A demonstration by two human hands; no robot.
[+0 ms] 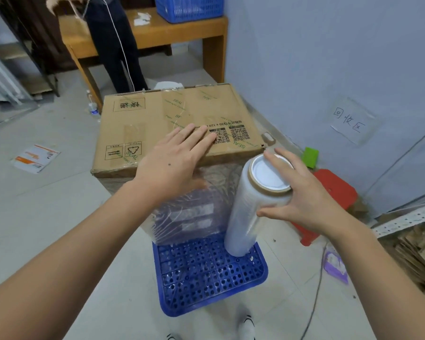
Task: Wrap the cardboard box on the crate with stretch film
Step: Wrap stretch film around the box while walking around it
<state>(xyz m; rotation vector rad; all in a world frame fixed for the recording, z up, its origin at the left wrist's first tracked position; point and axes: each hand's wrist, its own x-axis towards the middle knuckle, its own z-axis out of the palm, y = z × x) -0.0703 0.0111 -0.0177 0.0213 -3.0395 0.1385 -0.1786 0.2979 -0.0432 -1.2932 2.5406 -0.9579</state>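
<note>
The left hand (174,160) lies flat, fingers spread, on the cardboard box (172,123); the right hand (302,190) grips the upright film roll (253,207) (standing on the blue crate (211,276)). If the flat hand lifts, pulling film could drag the box off the crate.

You're working in bright, even overhead light; soft shadows, glare on the clear stretch film (189,212), wide-angle bending toward the edges, slight overall softness.

Cardboard box (172,119): brown, black QR codes, green SEAL tape. Crate (211,278): blue, perforated. Stretch film roll (250,212): clear-white. Stool (334,192): red.
</note>
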